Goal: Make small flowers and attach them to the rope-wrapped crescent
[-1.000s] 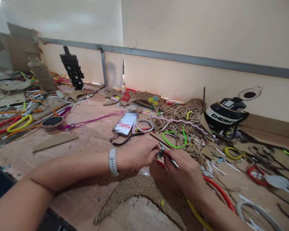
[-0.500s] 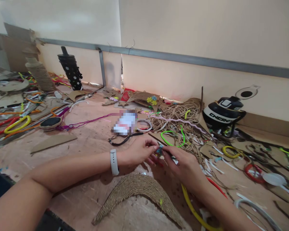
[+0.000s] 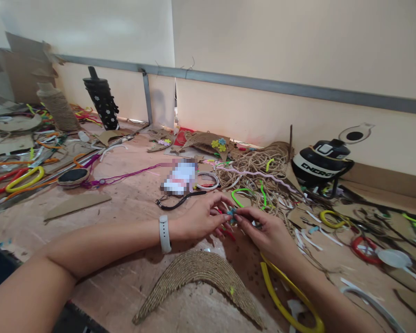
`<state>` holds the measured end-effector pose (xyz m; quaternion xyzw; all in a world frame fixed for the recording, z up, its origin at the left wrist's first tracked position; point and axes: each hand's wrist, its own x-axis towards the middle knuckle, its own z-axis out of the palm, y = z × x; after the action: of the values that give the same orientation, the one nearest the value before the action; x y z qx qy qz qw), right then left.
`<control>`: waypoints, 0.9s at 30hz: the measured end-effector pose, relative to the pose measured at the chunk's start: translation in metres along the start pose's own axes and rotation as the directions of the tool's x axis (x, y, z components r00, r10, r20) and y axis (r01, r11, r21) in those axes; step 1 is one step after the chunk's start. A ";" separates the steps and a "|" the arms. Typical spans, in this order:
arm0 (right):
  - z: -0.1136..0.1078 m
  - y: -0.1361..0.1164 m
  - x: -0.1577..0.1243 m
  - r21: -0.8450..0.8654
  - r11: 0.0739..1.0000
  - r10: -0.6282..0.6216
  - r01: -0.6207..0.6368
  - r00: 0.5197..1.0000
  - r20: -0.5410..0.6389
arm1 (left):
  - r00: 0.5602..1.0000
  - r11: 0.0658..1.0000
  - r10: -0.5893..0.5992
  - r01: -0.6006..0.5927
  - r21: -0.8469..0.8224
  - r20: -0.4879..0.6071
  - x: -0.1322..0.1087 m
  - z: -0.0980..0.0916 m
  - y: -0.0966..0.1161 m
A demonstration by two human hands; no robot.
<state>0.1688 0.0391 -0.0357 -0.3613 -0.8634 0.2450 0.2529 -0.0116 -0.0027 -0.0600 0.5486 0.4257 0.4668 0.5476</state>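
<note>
In the head view my left hand and my right hand meet over the middle of the table. Their fingertips pinch a small blue flower-like piece between them. Something thin and red shows just under the left fingers; what it is stays unclear. By my right forearm is a yellow loop handle, its upper end hidden behind that hand. Nearer to me, a curved crescent of coiled jute rope lies flat, with a bit of yellow-green on its right arm.
A phone with a black strap lies beyond my left hand. Tangled jute cord and a black jug stand behind to the right. Left are a dark bottle, a twine spool and red-and-yellow-handled scissors.
The blue piece has turned a little between my fingertips. My right hand has shifted slightly, the yellow handle beside it has swung, and more of its loop shows.
</note>
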 end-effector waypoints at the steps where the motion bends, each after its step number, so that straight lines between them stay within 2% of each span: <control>1: 0.000 0.000 0.000 0.012 1.000 0.018 -0.019 1.000 0.009 | 1.000 1.000 -0.011 0.011 -0.001 -0.002 0.000 0.000 0.001; 8: -0.003 -0.003 0.002 0.118 0.987 0.107 -0.111 0.994 0.039 | 0.996 0.995 -0.088 0.088 -0.044 0.021 0.001 0.000 0.006; 14: -0.006 -0.001 0.002 0.268 0.943 0.167 -0.198 0.977 0.136 | 0.986 0.992 -0.053 0.070 -0.105 0.156 0.002 -0.006 0.003; 22: -0.009 0.002 0.003 0.286 0.945 0.098 -0.161 0.970 0.220 | 0.971 0.994 -0.026 0.050 -0.097 0.236 0.005 -0.012 0.001; 27: -0.004 0.000 0.002 0.217 0.973 0.036 -0.075 0.984 0.176 | 0.966 0.998 -0.035 0.045 -0.034 0.258 0.005 -0.016 0.007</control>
<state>0.1696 0.0413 -0.0322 -0.3325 -0.8385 0.3772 0.2101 -0.0262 0.0054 -0.0537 0.5850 0.3528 0.3888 0.6182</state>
